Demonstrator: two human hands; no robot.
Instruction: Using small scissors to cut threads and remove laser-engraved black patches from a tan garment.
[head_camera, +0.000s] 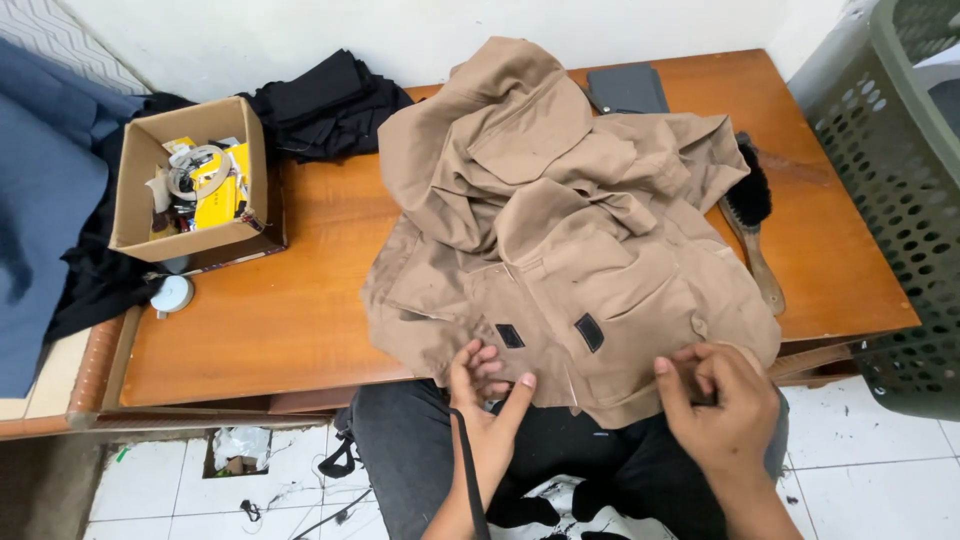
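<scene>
Left hand (487, 395) pinching the near hem of the crumpled tan cotton jacket (560, 230), right hand (715, 400) closed on the same hem further right, jacket heaped on the brown wooden table (290, 310), wooden-handled black-bristle brush (750, 215) beside it, open cardboard box (190, 180) far left, folded black cloth pile (325, 105) behind

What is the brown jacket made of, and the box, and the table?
The tan jacket looks like matte woven cloth, probably cotton: it creases and folds softly. The box seems plain brown cardboard, with raw open flaps. The table looks like varnished wood, glossy orange-brown with faint grain, though it might be laminate.
</scene>
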